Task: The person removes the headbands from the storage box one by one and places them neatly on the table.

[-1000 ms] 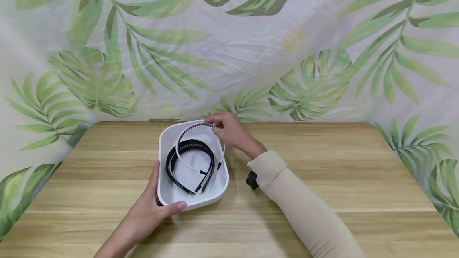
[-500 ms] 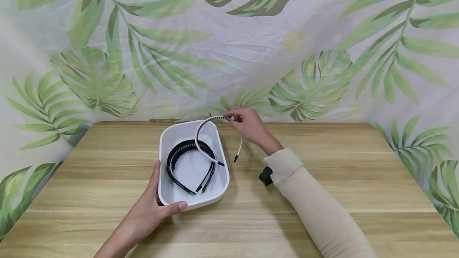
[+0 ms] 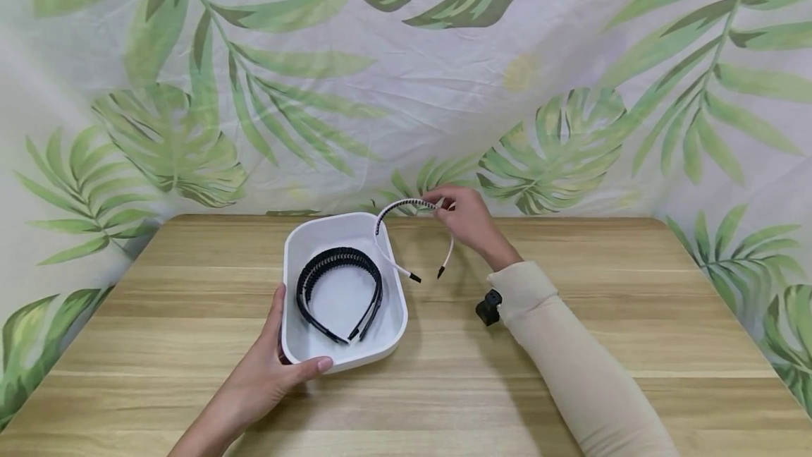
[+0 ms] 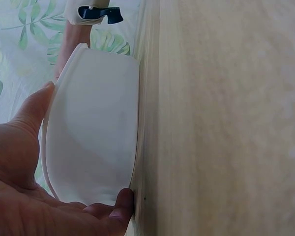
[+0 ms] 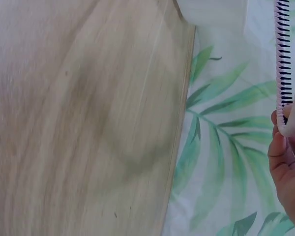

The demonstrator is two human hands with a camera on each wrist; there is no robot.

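Note:
My right hand [image 3: 466,221] pinches a thin white headband [image 3: 395,264] with dark inner teeth and black tips, held above the table just right of the bin. In the right wrist view the fingers grip the headband [image 5: 283,59] at its curve, and its teeth show. A white plastic bin [image 3: 396,333] stands on the table, and my left hand [image 3: 269,365] holds it by its near left corner, thumb over the rim. Black toothed headbands [image 3: 339,254] lie nested inside; how many is hard to tell. The left wrist view shows the outer side of the bin [image 4: 93,118].
The wooden table [image 3: 603,316] reaches back to a cloth [image 3: 431,104] printed with green leaves. A black wrist camera [image 3: 488,307] sits at the right sleeve [image 3: 558,330].
The right hand has carried the white headband up and rightward, from over the black headbands to beyond the bin's right rim. My left hand and the bin stay in place.

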